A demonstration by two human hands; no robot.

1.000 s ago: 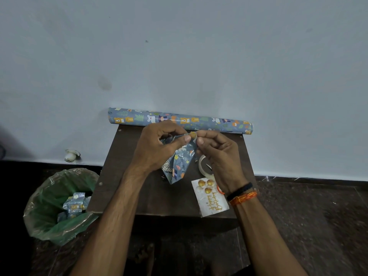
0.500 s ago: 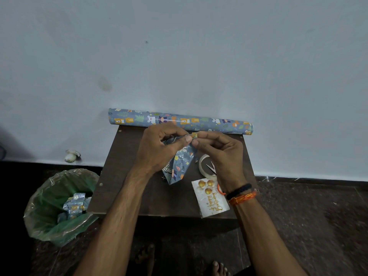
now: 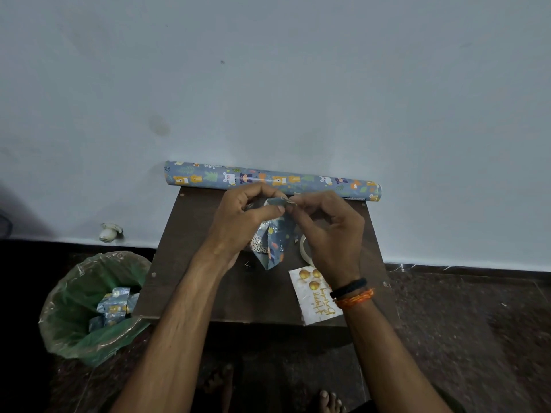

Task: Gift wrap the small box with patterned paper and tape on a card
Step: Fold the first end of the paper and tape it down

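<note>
Over the small brown table (image 3: 205,290) my left hand (image 3: 241,222) and my right hand (image 3: 328,231) hold the box half wrapped in blue patterned paper (image 3: 275,245). Both pinch the paper's top corner between thumb and fingers, fingertips almost meeting. The paper hangs down loosely, and a dotted side of the box (image 3: 258,247) peeks out under my left palm. A white greeting card (image 3: 316,299) with gold balloons lies at the table's front right. The tape roll (image 3: 304,248) lies behind my right wrist, mostly hidden.
A roll of the same patterned paper (image 3: 268,181) lies along the table's back edge against the wall. A green-lined bin (image 3: 89,308) with paper scraps stands on the floor left of the table. A small white object (image 3: 108,232) sits by the wall. My bare toes (image 3: 329,399) show below.
Both hands have stayed at the paper's top corner, shifting slightly, and the fold they pinch looks tighter. The card and roll have not moved.
</note>
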